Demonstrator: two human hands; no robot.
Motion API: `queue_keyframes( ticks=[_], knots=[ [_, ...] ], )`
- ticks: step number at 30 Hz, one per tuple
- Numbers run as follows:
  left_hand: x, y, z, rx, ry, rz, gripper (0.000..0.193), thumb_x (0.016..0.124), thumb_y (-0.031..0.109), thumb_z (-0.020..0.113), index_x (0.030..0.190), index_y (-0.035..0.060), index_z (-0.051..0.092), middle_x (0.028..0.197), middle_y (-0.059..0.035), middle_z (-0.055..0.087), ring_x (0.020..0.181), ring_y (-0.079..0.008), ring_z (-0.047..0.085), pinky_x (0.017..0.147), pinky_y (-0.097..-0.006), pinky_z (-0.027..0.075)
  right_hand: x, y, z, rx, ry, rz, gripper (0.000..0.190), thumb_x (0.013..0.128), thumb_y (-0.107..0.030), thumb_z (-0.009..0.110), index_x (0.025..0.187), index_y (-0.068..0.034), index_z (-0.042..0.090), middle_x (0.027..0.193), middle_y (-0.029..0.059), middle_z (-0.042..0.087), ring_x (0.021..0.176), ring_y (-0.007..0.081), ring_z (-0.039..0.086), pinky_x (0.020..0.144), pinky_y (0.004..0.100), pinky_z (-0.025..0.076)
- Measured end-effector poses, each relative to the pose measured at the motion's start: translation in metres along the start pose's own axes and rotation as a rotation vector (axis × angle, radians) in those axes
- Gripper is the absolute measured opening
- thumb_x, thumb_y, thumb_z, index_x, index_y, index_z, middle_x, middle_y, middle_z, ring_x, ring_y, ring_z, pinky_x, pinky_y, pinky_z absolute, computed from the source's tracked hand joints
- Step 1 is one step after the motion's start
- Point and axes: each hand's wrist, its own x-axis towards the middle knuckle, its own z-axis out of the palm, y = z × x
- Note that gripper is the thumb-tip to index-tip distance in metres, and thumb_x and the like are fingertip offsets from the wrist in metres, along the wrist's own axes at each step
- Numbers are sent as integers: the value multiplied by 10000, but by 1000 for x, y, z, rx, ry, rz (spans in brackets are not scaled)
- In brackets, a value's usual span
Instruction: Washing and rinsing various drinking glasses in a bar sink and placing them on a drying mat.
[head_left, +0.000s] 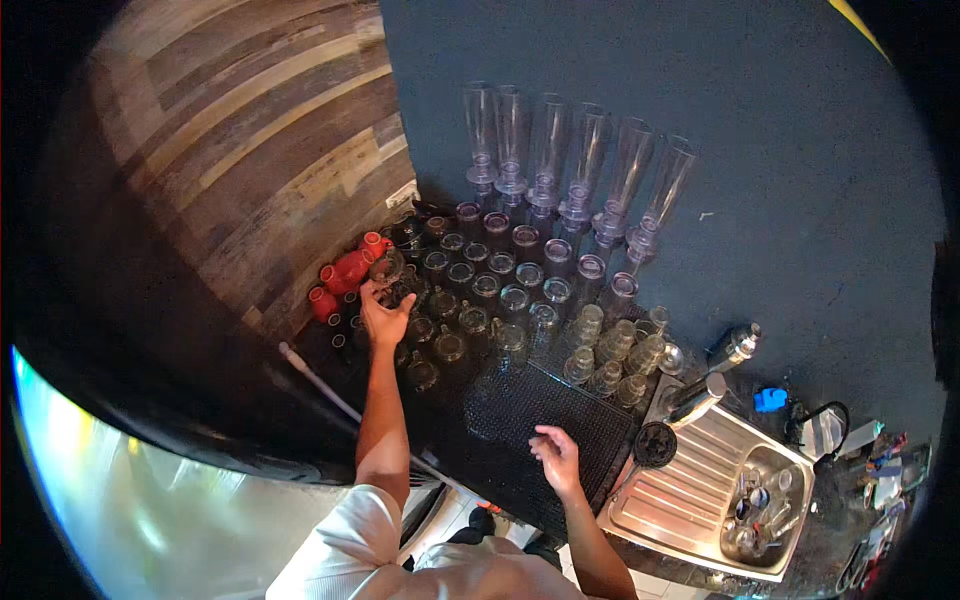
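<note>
My left hand (385, 313) reaches to the far left of the counter, its thumb and fingers spread around a clear glass vessel (388, 268) beside the red cups (349, 270); whether it grips the vessel cannot be told. Over the black drip mat (525, 420) hangs my right hand (556, 457), fingers loosely curled, with nothing visible in it. Upside-down glass mugs (449, 346) and tumblers (514, 297) stand in rows between the hands and the wall. Behind them rise several tall clear flared vessels (551, 142) on purplish bases.
On the right, a steel sink with a ribbed drainboard (667, 499) holds glassware in its basin. Metal shakers (697, 397), a round black strainer-like item (655, 445) and a blue object (770, 400) are near it. A pale rod (322, 382) lies along the left edge, under my left arm.
</note>
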Motion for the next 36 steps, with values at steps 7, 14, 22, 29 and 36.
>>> queue_keyframes(
  ticks=[7,14,22,29,36],
  knots=[
    [17,-29,6,-66,-64,-5,574,566,7,763,1028,6,424,975,-122,547,890,-223,546,780,-324,442,-36,10,-17,-113,48,120,226,795,-36,555,1020,-49,561,810,70,612,696,128,574,612,250,470],
    [17,-59,1,1,-137,5,582,581,2,766,1040,28,409,976,-106,542,887,-194,537,773,-309,437,-19,5,-19,-71,107,107,225,785,-46,567,1010,-56,565,788,58,603,683,124,568,610,251,465],
    [21,-65,4,2,-172,-30,605,561,-13,768,1039,30,400,965,-88,547,848,-180,543,758,-310,443,41,16,1,-187,101,6,292,732,-37,612,1014,-9,538,869,107,606,764,154,579,696,265,465],
    [8,-45,21,-47,-139,-73,646,556,-36,749,1092,33,395,992,-84,536,892,-187,538,811,-309,426,123,-4,57,-651,290,-298,699,634,-146,736,1220,-30,372,1127,187,526,1011,287,531,858,350,427],
    [16,-56,12,-63,-125,-86,615,555,7,776,1054,20,417,982,-97,559,875,-188,554,782,-322,445,141,-14,94,-680,432,-176,749,592,-175,766,1216,-42,374,1117,189,522,1038,327,502,878,376,406]
  ],
)
